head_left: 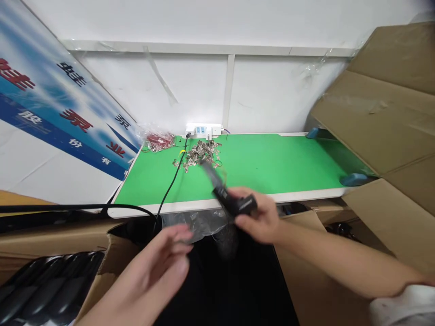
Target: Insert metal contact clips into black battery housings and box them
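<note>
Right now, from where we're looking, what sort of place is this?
Probably a small workshop or assembly spot: little metal-looking parts are heaped on a green tabletop, shiny black things lie in a cardboard box, and the right hand holds a blurry black gadget.

On the table [272, 158] mid-frame, a heap of small parts [198, 153] lies before a power strip [204, 130] and right of a bag [158, 137], while cardboard [384, 102] stands upper right and a box [113, 256] lower left.
</note>
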Action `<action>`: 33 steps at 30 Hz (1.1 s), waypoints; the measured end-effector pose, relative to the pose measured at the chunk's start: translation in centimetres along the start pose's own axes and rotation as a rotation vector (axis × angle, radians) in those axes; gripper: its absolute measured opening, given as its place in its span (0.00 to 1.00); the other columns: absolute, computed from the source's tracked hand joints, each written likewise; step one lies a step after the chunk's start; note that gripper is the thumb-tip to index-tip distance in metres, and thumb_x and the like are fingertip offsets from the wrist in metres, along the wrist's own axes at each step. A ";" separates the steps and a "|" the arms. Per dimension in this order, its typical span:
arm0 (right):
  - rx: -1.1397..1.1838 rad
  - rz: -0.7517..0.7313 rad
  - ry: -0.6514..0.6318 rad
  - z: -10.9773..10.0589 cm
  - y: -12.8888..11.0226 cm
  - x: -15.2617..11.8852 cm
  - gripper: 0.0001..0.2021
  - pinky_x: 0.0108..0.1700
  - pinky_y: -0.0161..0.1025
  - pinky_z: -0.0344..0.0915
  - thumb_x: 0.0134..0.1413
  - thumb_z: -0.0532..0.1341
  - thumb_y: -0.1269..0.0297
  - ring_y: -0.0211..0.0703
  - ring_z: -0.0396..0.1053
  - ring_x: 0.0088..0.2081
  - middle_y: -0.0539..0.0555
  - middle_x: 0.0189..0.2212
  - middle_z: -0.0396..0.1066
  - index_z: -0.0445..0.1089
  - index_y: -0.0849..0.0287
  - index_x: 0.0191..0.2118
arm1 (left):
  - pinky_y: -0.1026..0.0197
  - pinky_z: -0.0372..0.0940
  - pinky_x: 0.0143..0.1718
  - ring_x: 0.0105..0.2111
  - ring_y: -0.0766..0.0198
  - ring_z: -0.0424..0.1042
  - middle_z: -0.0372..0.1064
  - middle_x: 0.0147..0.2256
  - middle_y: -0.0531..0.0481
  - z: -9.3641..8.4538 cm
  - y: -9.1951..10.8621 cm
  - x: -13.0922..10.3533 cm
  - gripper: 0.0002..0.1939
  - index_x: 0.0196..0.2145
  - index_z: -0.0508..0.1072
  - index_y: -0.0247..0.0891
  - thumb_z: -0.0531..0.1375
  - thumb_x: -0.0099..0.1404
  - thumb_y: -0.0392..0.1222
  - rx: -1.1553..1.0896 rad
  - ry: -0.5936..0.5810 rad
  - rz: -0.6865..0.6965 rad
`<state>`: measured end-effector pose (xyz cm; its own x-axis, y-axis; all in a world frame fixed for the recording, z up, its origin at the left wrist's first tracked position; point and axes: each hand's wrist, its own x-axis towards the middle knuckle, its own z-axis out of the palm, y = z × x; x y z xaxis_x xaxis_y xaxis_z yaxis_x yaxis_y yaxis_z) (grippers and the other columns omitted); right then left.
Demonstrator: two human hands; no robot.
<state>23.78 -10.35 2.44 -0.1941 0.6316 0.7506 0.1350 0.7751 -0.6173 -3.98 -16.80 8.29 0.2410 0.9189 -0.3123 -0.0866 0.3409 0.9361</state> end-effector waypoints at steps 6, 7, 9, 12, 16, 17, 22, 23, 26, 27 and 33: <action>0.427 0.255 -0.042 6.2 -2.9 -2.2 0.05 0.36 0.33 0.66 0.66 0.61 0.65 0.35 0.64 0.31 0.50 0.30 0.68 0.74 0.59 0.40 | 0.55 0.75 0.46 0.48 0.52 0.77 0.77 0.52 0.42 5.9 0.8 9.4 0.19 0.49 0.78 0.38 0.65 0.67 0.53 -0.392 -0.134 -0.152; 0.403 0.278 -0.089 5.5 -2.4 -2.1 0.04 0.36 0.33 0.65 0.65 0.62 0.65 0.35 0.63 0.32 0.49 0.30 0.67 0.73 0.60 0.39 | 0.56 0.76 0.44 0.45 0.55 0.78 0.78 0.48 0.42 6.3 0.9 10.5 0.15 0.46 0.79 0.36 0.64 0.68 0.49 -0.418 -0.144 -0.163; 0.366 0.335 -0.209 3.0 -1.1 -1.2 0.05 0.39 0.34 0.66 0.64 0.64 0.65 0.36 0.65 0.34 0.51 0.33 0.70 0.75 0.61 0.42 | 0.60 0.76 0.40 0.37 0.61 0.78 0.78 0.39 0.43 6.5 1.3 12.2 0.10 0.38 0.78 0.32 0.62 0.70 0.43 -0.447 -0.120 -0.175; 0.304 0.451 -0.316 -1.9 1.1 1.2 0.10 0.43 0.37 0.68 0.65 0.63 0.63 0.39 0.71 0.40 0.57 0.43 0.76 0.77 0.61 0.48 | 0.63 0.75 0.36 0.29 0.67 0.75 0.75 0.32 0.47 5.8 1.8 14.5 0.10 0.33 0.75 0.33 0.58 0.71 0.39 -0.432 0.023 -0.139; -0.028 0.539 -0.314 -5.3 5.9 6.1 0.14 0.48 0.43 0.70 0.65 0.63 0.59 0.46 0.74 0.46 0.60 0.48 0.78 0.76 0.61 0.51 | 0.68 0.69 0.26 0.26 0.68 0.72 0.74 0.31 0.52 3.9 1.3 17.6 0.06 0.37 0.74 0.35 0.63 0.66 0.41 -0.269 0.205 -0.005; -0.148 0.537 -0.330 -5.3 7.5 7.3 0.15 0.47 0.44 0.71 0.65 0.63 0.59 0.47 0.74 0.46 0.61 0.48 0.78 0.76 0.62 0.52 | 0.68 0.66 0.24 0.25 0.68 0.71 0.73 0.30 0.53 3.4 1.0 18.3 0.08 0.38 0.74 0.36 0.65 0.64 0.42 -0.231 0.231 0.011; -0.528 0.404 -0.498 -3.0 14.5 10.7 0.16 0.50 0.50 0.68 0.60 0.66 0.61 0.51 0.72 0.46 0.64 0.47 0.77 0.76 0.62 0.51 | 0.65 0.66 0.28 0.27 0.63 0.73 0.76 0.31 0.51 1.3 -0.4 19.8 0.17 0.42 0.75 0.36 0.69 0.59 0.47 -0.091 0.246 0.053; -0.521 0.395 -0.513 -2.6 15.3 10.8 0.14 0.50 0.51 0.67 0.59 0.68 0.61 0.51 0.71 0.45 0.63 0.45 0.77 0.78 0.62 0.48 | 0.63 0.68 0.31 0.30 0.61 0.75 0.77 0.32 0.49 1.0 -0.5 19.7 0.18 0.43 0.75 0.37 0.69 0.60 0.49 -0.076 0.219 0.064; -0.480 0.384 -0.530 -2.0 16.5 10.7 0.09 0.48 0.47 0.66 0.59 0.68 0.60 0.49 0.71 0.43 0.59 0.39 0.77 0.79 0.61 0.41 | 0.61 0.69 0.40 0.39 0.57 0.78 0.81 0.39 0.44 0.3 -0.4 19.7 0.19 0.47 0.74 0.37 0.67 0.63 0.51 -0.075 0.124 0.088; -0.470 0.381 -0.526 -2.0 16.6 10.6 0.09 0.48 0.46 0.66 0.60 0.67 0.60 0.48 0.72 0.43 0.59 0.38 0.77 0.79 0.61 0.39 | 0.61 0.69 0.41 0.41 0.57 0.78 0.81 0.41 0.44 0.2 -0.4 19.7 0.20 0.48 0.74 0.38 0.67 0.64 0.52 -0.086 0.102 0.086; -0.311 0.473 -0.399 -2.9 16.1 10.8 0.14 0.40 0.41 0.67 0.60 0.66 0.53 0.44 0.73 0.37 0.57 0.36 0.79 0.78 0.62 0.37 | 0.64 0.70 0.39 0.46 0.57 0.78 0.80 0.47 0.41 -0.5 -0.2 19.6 0.23 0.55 0.73 0.41 0.63 0.68 0.57 -0.189 -0.027 0.021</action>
<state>26.70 9.00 1.28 -0.3804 0.8942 0.2360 0.5542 0.4247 -0.7158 0.30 1.22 1.86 0.2630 0.9215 -0.2857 -0.2712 0.3548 0.8947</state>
